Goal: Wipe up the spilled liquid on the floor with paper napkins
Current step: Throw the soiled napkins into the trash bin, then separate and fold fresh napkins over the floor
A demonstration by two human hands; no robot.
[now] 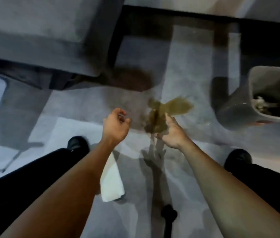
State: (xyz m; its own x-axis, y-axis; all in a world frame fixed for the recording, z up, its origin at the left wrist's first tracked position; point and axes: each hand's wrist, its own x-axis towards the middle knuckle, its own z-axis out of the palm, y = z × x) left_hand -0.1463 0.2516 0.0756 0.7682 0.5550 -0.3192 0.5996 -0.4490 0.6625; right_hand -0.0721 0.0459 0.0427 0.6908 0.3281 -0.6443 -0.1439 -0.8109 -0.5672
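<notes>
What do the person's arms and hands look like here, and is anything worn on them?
Both forearms are bare up to the frame's edge: no sleeves show. The left hand and right hand wear no gloves, and no watch, bracelet or ring is visible, though the picture is somewhat blurred. Dark trousers and dark shoes show below the arms.

Spill (170,109): lying on the floor (196,152), ahead between both hands.
Napkin (112,182): lying on the floor under the left forearm.
Bin (238,103): standing right of the spill.
</notes>
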